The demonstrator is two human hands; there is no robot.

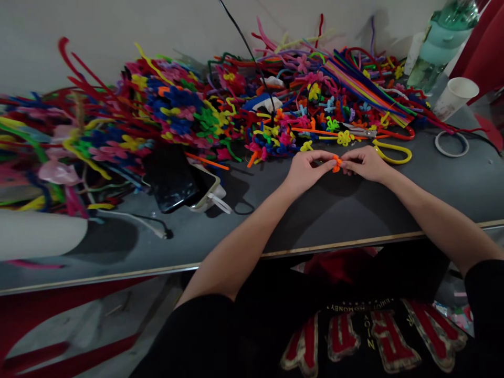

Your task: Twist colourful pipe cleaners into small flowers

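Between my two hands is a small orange pipe cleaner (pixel 336 163), bent into a compact looped shape. My left hand (pixel 307 170) pinches it from the left with thumb and forefinger. From the right, the fingertips of my right hand (pixel 366 161) close on the same piece. Both hands are just above the grey table, and fingers cover part of the orange loops. Beyond them lie a yellow pipe-cleaner flower (pixel 344 138) and scissors with yellow handles (pixel 394 152), close to my right hand.
A large heap of coloured pipe cleaners (pixel 185 113) runs along the wall. Left of my arms lie a black phone (pixel 171 181) and a white cable (pixel 136 218). At right stand a paper cup (pixel 452 100), a roll of tape (pixel 452 144) and a green bottle (pixel 441 47).
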